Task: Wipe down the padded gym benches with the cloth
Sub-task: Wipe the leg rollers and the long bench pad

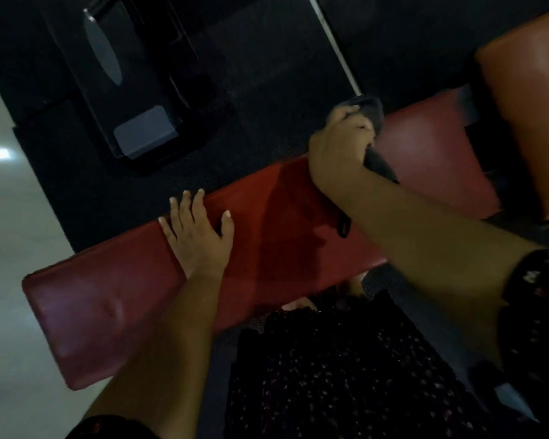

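Red bench [267,236] being wiped, seemingly midway.
Cloth [373,112] being clamped by right hand [339,147] at 1 o'clock; left hand [197,236] being braced flat, fingers apart; orange bench [526,106] likely pending.

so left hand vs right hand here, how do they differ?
Grip: the left hand lies flat, fingers spread, holding nothing; the right hand is curled round the dark cloth. Place: the left hand rests across the red bench; the right hand is further along, at its far edge. Both are over the same bench.

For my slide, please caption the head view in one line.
Right hand holds a dark cloth on the red bench; left hand rests flat.
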Motion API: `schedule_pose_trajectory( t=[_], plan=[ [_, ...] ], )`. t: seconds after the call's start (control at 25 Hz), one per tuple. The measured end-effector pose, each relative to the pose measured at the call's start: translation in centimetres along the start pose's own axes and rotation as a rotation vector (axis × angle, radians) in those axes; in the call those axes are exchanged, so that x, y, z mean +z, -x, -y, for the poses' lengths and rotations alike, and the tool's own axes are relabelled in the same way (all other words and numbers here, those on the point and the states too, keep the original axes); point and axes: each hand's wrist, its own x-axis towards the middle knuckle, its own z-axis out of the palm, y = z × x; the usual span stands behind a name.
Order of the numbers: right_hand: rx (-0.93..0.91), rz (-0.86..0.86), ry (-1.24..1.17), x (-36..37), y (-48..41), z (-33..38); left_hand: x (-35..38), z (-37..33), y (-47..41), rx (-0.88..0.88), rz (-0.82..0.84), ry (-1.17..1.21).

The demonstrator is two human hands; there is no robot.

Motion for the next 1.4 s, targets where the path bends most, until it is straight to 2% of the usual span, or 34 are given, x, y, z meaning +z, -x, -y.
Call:
schedule_pose_trajectory(
  t=[0.12, 0.24, 0.36, 0.48, 0.56, 0.64, 0.76, 0.8, 0.84, 0.96, 1.08, 1.16, 1.24, 1.28, 1.32, 1.4],
  plan=[
    [-0.252, -0.1, -0.036, -0.6, 1.2, 1.0, -0.1, -1.7, 0.0, -0.01, 0.003, 0.023],
    [-0.486, -0.208, -0.186, 1.7, 1.8, -3.1, 0.2, -5.8, -0.1, 0.054, 0.025, 0.039],
    [-0.396, -0.177, -0.298, 4.3, 0.0, -9.6, 0.8, -10.9, -0.1, 0.127, 0.04, 0.029],
    [-0.094, -0.125, -0.342, 6.6, -2.3, -14.3, 1.7, -15.0, -0.3, 0.225, 0.056, 0.0],
    [0.054, -0.07, -0.354, 6.6, -2.7, -14.2, 2.1, -17.5, -0.7, 0.294, 0.072, -0.039],
    [-0.02, -0.086, -0.296, 5.9, -2.4, -12.6, 2.5, -20.0, -1.0, 0.378, 0.099, -0.081],
    [-0.406, -0.173, -0.299, 5.7, -2.8, -13.0, 3.0, -23.3, -2.0, 0.452, 0.153, -0.144],
    [-0.448, -0.155, -0.353, 6.0, -3.8, -14.7, 3.0, -24.0, -2.6, 0.474, 0.169, -0.154],
    [-0.42, -0.121, -0.396, 6.7, -4.7, -16.5, 3.0, -24.6, -3.0, 0.507, 0.179, -0.168],
    [-0.134, 0.023, -0.529, 10.0, -6.3, -21.5, 3.3, -25.7, -4.0, 0.636, 0.198, -0.189],
    [-0.021, 0.131, -0.588, 11.0, -6.7, -21.9, 3.9, -25.5, -4.3, 0.719, 0.19, -0.163],
    [-0.069, 0.089, -0.581, 9.5, -7.2, -20.6, 4.0, -25.1, -4.6, 0.748, 0.177, -0.124],
    [-0.312, -0.06, -0.536, 8.3, -8.0, -19.7, 3.9, -25.1, -4.6, 0.755, 0.173, -0.096],
    [-0.47, -0.105, -0.504, 8.1, -8.7, -19.9, 3.9, -25.2, -4.6, 0.754, 0.172, -0.084],
    [-0.553, -0.105, -0.491, 8.4, -9.5, -20.6, 3.9, -25.3, -4.5, 0.75, 0.173, -0.072],
    [-0.447, 0.015, -0.628, 9.3, -10.9, -22.6, 4.0, -25.3, -4.6, 0.741, 0.167, -0.058]
  ],
)
